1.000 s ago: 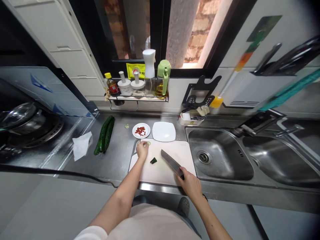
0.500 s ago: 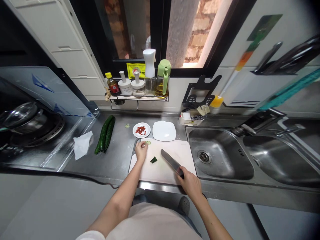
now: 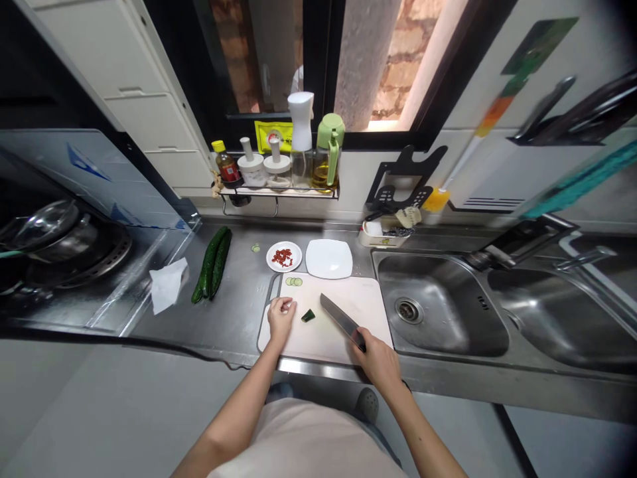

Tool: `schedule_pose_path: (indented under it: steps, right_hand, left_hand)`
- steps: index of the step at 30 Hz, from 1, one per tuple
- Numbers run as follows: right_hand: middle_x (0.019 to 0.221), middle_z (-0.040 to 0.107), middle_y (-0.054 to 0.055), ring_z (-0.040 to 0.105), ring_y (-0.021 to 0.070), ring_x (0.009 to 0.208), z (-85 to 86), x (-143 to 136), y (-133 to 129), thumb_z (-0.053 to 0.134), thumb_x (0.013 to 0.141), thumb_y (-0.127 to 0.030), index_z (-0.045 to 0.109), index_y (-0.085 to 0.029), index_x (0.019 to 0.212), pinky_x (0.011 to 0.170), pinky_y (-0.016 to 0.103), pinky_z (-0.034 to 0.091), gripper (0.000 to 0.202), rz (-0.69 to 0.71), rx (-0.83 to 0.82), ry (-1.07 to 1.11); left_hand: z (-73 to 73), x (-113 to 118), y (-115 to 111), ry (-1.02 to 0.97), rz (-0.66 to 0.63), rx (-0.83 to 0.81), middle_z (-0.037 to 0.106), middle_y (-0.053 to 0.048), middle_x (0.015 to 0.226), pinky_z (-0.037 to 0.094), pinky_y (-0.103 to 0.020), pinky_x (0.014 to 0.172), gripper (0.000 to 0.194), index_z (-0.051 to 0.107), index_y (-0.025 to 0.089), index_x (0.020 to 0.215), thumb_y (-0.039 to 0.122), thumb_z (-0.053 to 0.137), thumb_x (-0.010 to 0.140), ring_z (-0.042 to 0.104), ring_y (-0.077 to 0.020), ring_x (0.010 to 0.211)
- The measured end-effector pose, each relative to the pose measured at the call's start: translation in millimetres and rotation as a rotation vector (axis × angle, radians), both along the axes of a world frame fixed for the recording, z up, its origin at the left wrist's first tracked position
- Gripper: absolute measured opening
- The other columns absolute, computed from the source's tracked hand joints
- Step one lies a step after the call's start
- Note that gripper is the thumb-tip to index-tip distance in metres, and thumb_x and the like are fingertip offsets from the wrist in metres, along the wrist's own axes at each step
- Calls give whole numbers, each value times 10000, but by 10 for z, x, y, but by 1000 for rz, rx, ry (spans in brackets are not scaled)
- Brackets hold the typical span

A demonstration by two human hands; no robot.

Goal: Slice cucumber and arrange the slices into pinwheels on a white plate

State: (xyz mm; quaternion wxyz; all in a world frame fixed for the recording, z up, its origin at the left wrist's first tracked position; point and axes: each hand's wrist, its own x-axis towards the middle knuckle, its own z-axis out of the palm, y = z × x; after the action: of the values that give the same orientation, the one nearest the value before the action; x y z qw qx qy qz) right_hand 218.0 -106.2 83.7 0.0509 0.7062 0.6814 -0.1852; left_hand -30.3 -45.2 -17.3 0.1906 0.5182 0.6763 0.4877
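Note:
My right hand [image 3: 377,358] grips the black handle of a kitchen knife [image 3: 339,315]. Its broad blade points up and left over a pale cutting board [image 3: 365,312]. Over the board's left side is my left hand [image 3: 281,318], fingers loosely curled and apart, with nothing visible in them. A short dark-green cucumber piece [image 3: 308,315] lies on the board between that hand and the blade. A few thin cucumber slices [image 3: 294,282] overlap in a row near the board's top left corner.
Beyond the board are a small plate of chopped red pieces [image 3: 283,257] and a white square plate [image 3: 328,258]. Whole cucumbers [image 3: 212,264] and a white paper towel [image 3: 168,285] lie leftward. A steel sink [image 3: 442,302] adjoins on the right; a condiment rack [image 3: 279,191] hangs behind.
My left hand has drawn back from the cucumber slices toward me, leaving them in a row. The knife and my right hand stay nearly where they were. The view has shifted slightly.

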Motion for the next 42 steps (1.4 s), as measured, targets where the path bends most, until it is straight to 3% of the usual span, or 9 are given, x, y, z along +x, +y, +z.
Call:
schedule_pose_path:
  steps: [6,12,25,42]
  right_hand:
    - [960,710,44,657,202,884,2,-26,13,445,903,-374,551,-249,1138,641,255,336,287,6,2,14]
    - [929,710,60,655,189,865,26,-128,58,328,956,-356,525,-256,1209,667,254,342,336,36,-32,26]
    - [918,681,76,629,186,869,165,-424,186,286,967,-325,523,-199,1092,653,259,311,296,148,-138,54]
    - [979,680,120,636,219,949,82,-588,210,293,961,-289,540,-179,1088,745,292,394,299,192,-155,29]
  left_hand:
    - [59,63,-158,61,-112,11,626,-34,812,485,-246,670,150,671,186,832,292,565,830,571,-119,686]
    - [68,186,-224,146,-259,40,637,-51,847,489,-278,759,175,674,196,873,282,522,877,602,-147,804]
    - [50,193,-242,245,-379,82,661,-66,914,494,-306,844,208,686,206,989,256,503,904,604,-161,902]
    - [-51,182,-237,297,-413,105,661,-65,900,502,-310,826,234,695,221,1004,248,481,915,606,-158,887]
